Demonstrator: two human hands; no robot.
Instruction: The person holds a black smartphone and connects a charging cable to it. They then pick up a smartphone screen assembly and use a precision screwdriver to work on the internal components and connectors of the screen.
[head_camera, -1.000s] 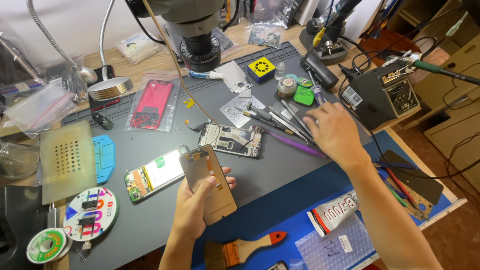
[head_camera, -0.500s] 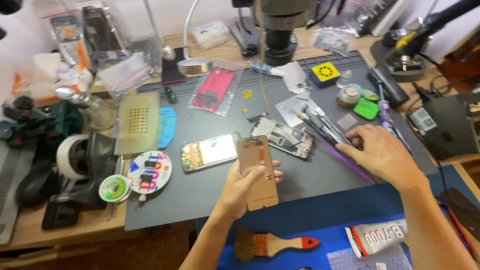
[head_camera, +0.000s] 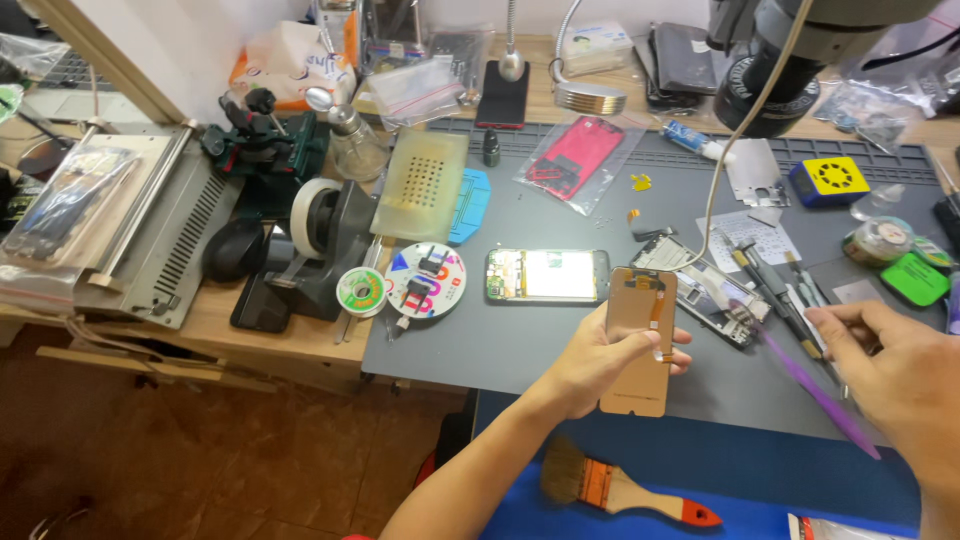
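Copper-backed screen panel (head_camera: 640, 340) still in left hand (head_camera: 600, 362); view swung left.

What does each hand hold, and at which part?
The left hand grips the flat copper-backed phone screen panel by its long edges; what the right hand holds cannot be told.

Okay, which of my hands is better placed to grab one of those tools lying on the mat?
Probably the right hand: it hovers empty beside the tools on the grey mat, fingertips near them. The left hand is occupied, gripping the copper-backed phone screen.
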